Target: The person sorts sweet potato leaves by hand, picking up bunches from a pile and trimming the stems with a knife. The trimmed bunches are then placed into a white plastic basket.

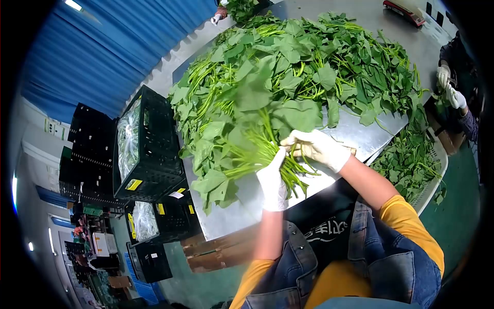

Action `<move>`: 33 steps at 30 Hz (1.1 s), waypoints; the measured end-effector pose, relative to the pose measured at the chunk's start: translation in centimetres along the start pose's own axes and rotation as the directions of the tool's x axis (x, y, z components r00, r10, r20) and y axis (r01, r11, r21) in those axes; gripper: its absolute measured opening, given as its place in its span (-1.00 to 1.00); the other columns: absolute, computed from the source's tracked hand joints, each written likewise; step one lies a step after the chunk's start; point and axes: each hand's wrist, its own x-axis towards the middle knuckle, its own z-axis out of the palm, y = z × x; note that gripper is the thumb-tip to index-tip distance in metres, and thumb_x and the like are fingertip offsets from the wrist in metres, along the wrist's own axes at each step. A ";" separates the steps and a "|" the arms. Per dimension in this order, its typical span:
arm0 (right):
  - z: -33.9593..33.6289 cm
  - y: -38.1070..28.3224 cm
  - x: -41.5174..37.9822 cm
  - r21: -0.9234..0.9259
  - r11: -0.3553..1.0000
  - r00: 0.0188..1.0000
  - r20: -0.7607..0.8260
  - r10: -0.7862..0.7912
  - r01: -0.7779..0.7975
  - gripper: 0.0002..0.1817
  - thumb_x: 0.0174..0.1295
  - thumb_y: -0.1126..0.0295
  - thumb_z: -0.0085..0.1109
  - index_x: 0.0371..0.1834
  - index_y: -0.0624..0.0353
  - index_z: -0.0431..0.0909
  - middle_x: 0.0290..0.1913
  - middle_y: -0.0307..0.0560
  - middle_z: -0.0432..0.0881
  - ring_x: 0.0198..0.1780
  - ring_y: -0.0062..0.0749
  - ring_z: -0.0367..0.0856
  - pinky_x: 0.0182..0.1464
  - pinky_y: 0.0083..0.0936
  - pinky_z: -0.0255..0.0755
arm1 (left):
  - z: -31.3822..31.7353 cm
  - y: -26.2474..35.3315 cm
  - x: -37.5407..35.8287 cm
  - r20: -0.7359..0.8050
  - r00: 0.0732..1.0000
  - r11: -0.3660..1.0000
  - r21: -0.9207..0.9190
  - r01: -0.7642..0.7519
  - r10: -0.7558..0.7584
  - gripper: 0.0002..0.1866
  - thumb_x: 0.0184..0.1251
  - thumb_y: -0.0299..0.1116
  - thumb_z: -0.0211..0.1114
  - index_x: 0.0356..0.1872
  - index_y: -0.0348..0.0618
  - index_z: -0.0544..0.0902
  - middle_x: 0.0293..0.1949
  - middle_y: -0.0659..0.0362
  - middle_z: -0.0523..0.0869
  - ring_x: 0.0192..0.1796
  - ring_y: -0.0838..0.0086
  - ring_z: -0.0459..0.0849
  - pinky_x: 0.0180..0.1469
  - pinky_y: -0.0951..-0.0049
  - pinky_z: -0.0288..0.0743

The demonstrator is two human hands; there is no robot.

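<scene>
My left hand, in a white glove, is closed around a bunch of leafy green stems. The broad leaves fan out up and to the left, partly blurred, and the cut stem ends poke out to the right below the hand. On the right side of the bunch, my gloved right hand has its fingers curled in a pinch at the stems. Beyond both hands, a large heap of the same leafy greens spreads over the metal table.
Dark green crates with plastic-wrapped contents are stacked at the left. A white basket of greens stands on the right. A co-worker's gloved hands are at the far right; another person's hand is at the top. A red device lies on the table.
</scene>
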 end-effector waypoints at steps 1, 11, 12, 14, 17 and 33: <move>-0.6 0.4 -0.8 0.171 0.985 1.000 -0.013 0.026 -0.024 -0.72 0.45 0.23 -0.06 -0.37 0.14 0.46 -0.22 -0.13 0.58 -0.08 -0.29 0.58 0.04 -0.38 0.43 | 0.2 0.3 0.0 -0.080 0.995 0.998 0.006 -0.057 0.058 -0.66 0.15 -0.64 0.34 -0.02 -0.31 0.56 -0.17 0.16 0.64 -0.23 0.50 0.62 -0.13 0.51 0.52; -13.6 -6.1 -26.0 -0.446 0.869 0.746 -0.649 -0.150 -0.213 -0.69 0.32 0.09 0.14 -0.34 0.12 0.58 -0.60 -0.30 0.48 -0.55 -0.50 0.43 -0.35 -0.63 0.34 | -4.8 4.3 1.2 -0.196 0.961 0.975 -0.068 -0.213 0.196 -0.60 0.36 -0.43 0.21 0.18 -0.32 0.47 -0.19 0.15 0.64 -0.13 0.54 0.57 0.00 0.49 0.47; -17.8 -5.5 -28.9 -0.604 0.572 0.591 -0.770 -0.241 -0.554 -0.60 0.21 0.10 0.26 -0.08 0.20 0.59 -0.43 -0.14 0.62 -0.43 -0.35 0.56 -0.27 -0.52 0.43 | -4.5 4.8 0.7 -0.178 0.959 0.973 -0.024 -0.228 0.221 -0.60 0.35 -0.43 0.21 0.19 -0.28 0.47 -0.22 0.17 0.63 -0.14 0.53 0.57 0.01 0.47 0.47; -16.8 -5.7 -28.3 -0.673 0.224 0.536 -0.712 -0.453 -0.705 -0.54 0.13 0.14 0.30 -0.01 0.23 0.56 -0.30 -0.03 0.62 -0.31 -0.25 0.58 -0.20 -0.45 0.45 | -4.7 4.9 1.5 -0.129 0.987 0.908 -0.395 -0.136 0.091 -0.62 0.33 -0.39 0.20 0.15 -0.21 0.49 -0.28 0.21 0.61 -0.19 0.48 0.57 0.00 0.44 0.47; -12.2 -7.1 -23.3 -0.718 0.011 0.528 -0.522 -0.670 -0.696 -0.39 0.01 0.20 0.35 0.13 0.30 0.50 -0.01 0.20 0.61 -0.01 -0.03 0.61 0.01 -0.30 0.47 | -3.7 4.2 1.0 -0.097 0.995 0.916 -0.400 -0.035 -0.004 -0.74 0.33 -0.30 0.18 -0.01 -0.13 0.53 -0.31 0.24 0.60 -0.21 0.46 0.56 -0.05 0.42 0.47; -2.8 -2.9 9.0 0.302 0.948 0.979 -0.201 -0.038 0.098 -0.78 0.29 0.17 0.22 -0.26 0.09 0.59 -0.34 -0.28 0.63 -0.42 -0.59 0.58 -0.48 -0.72 0.41 | -6.8 1.6 0.9 -0.035 0.999 0.945 -0.326 -0.016 0.005 -0.78 0.35 -0.51 0.13 -0.04 -0.40 0.48 0.05 -0.13 0.59 0.14 0.17 0.59 0.22 0.24 0.50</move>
